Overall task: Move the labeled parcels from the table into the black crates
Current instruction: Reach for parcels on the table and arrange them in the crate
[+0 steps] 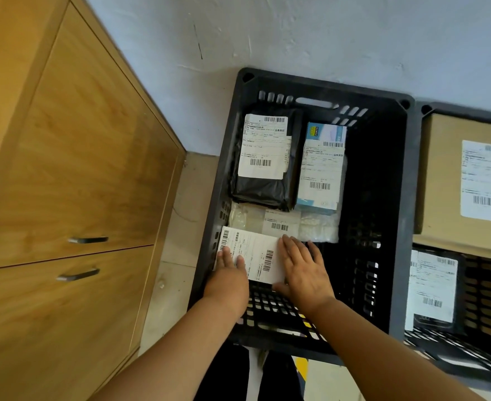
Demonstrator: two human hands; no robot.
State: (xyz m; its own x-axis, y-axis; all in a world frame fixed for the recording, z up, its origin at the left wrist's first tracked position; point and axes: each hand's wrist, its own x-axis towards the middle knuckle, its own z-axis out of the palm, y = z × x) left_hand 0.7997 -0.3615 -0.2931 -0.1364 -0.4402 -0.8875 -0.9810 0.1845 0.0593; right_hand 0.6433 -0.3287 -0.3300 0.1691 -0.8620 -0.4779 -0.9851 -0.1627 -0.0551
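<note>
A black crate (406, 198) stands on the floor against the wall. Inside lie a black bagged parcel (263, 192), a blue-and-white box (322, 169) and a clear padded parcel (319, 227), each labeled. At the crate's near left corner a parcel with a white label (256, 256) lies flat. My left hand (230, 273) rests on its left part with straight fingers. My right hand (305, 270) lies flat on its right edge, fingers spread. A second black crate (423, 111) to the right holds a brown carton (441, 183) and a dark labeled parcel (432, 287).
A wooden cabinet (64, 169) with two metal handles stands left of the crate, with a strip of tiled floor (177, 241) between them. A white wall (296, 33) rises behind both crates. The right half of the first crate is dark and bare.
</note>
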